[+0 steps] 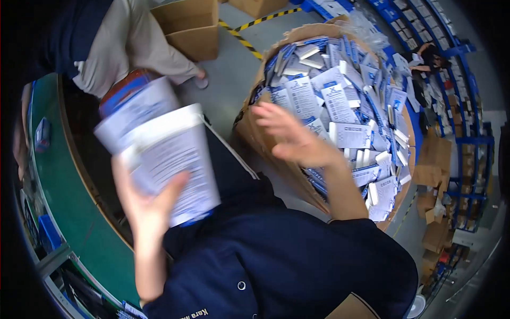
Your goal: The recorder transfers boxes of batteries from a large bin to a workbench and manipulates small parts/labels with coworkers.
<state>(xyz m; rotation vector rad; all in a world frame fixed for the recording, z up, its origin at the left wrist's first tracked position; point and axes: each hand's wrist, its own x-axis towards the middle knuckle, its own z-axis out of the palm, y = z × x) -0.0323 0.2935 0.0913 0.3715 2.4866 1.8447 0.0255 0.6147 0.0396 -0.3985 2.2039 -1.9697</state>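
Observation:
My left hand point(143, 199) is closed around a few flat white packages point(178, 159) with rows of print and blue edges. A second white-and-blue package point(135, 114) fans out behind the front one, blurred by motion. My right hand point(295, 138) has its fingers spread and holds nothing. It hovers over the near left rim of a large cardboard box point(244, 125), heaped with similar flat white-and-blue packages point(340, 103). Some of these lie face up, and others stand on edge.
Along my left runs a green work surface point(61, 175) with a small blue-and-white packet point(42, 133) on it. Another person in light trousers point(133, 40) is at the upper left, near an open cardboard box point(191, 34). Blue shelving point(473, 141) lines the right.

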